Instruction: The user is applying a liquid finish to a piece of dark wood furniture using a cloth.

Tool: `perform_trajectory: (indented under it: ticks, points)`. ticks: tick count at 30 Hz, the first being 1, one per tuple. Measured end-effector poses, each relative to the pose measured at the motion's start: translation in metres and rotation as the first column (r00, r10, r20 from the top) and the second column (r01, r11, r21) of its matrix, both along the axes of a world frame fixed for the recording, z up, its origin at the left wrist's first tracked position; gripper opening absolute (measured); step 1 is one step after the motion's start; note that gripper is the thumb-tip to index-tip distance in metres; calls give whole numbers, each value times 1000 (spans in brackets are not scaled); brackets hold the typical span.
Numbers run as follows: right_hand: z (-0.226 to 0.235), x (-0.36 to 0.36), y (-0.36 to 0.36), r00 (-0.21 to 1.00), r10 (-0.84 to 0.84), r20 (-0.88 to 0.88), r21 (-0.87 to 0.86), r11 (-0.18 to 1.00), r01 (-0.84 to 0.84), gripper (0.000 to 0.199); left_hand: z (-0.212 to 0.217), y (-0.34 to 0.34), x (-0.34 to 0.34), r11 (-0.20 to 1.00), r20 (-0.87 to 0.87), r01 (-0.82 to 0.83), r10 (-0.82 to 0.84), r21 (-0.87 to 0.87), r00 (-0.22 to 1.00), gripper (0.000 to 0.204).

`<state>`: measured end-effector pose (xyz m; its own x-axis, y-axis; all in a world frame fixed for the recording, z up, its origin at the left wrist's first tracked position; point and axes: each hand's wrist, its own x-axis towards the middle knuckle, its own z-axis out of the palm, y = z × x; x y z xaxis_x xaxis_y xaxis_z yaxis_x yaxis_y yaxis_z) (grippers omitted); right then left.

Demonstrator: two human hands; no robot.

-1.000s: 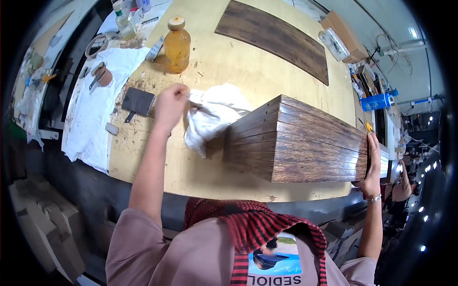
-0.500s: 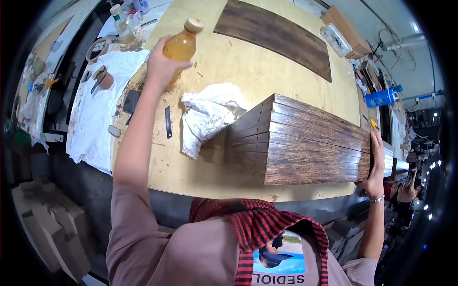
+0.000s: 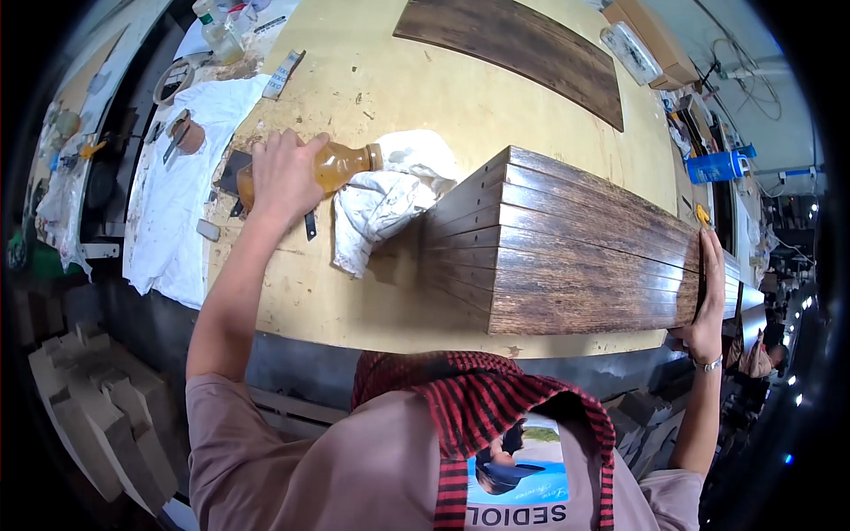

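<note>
My left hand [image 3: 288, 173] is closed around a clear plastic bottle [image 3: 341, 166] of amber liquid, tipped onto its side. Its neck points right and meets the edge of a crumpled white cloth [image 3: 376, 208] in this view; whether liquid is flowing I cannot tell. Beside the cloth is a stack of dark brown, glossy wooden boards [image 3: 593, 257], several deep, with small holes in their near-left ends. At the stack's right end my right hand [image 3: 707, 296] lies with fingers stretched flat against the wood, its thumb side low near the bottom corner.
A dark flat board [image 3: 513, 57] lies at the far side of the pale worktable [image 3: 345, 319]. Left are a white sheet [image 3: 164, 221], a brown cup [image 3: 188, 135], a tape roll [image 3: 173, 81] and another bottle [image 3: 217, 31]. A blue bottle [image 3: 715, 167] and cardboard box [image 3: 651, 44] stand right.
My left hand has brought the bottle nearer and turned it from upright to lying sideways, its neck toward the cloth. A small printed strip, hidden before, now shows on the table. My right hand stays on the stack.
</note>
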<state>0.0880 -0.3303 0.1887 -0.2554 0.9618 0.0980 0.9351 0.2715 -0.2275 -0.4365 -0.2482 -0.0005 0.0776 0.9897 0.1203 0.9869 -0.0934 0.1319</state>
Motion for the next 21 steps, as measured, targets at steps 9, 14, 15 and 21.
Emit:
perform_trajectory:
  ticks: [9,14,15,21]
  points:
    - [-2,4,-2,1000,-17,11,4,1000,17,112,7,4,-5,995,-143,-44,56,92,988,46]
    - [-4,6,-1,1000,-14,9,5,1000,14,113,7,-5,-4,990,-179,-47,71,133,981,45]
    - [-3,4,-1,1000,-9,12,7,1000,9,113,5,-6,-6,988,-163,-44,68,148,984,45]
    - [-3,4,0,1000,1,11,23,1000,-1,111,9,5,-7,981,-197,-74,109,179,974,45]
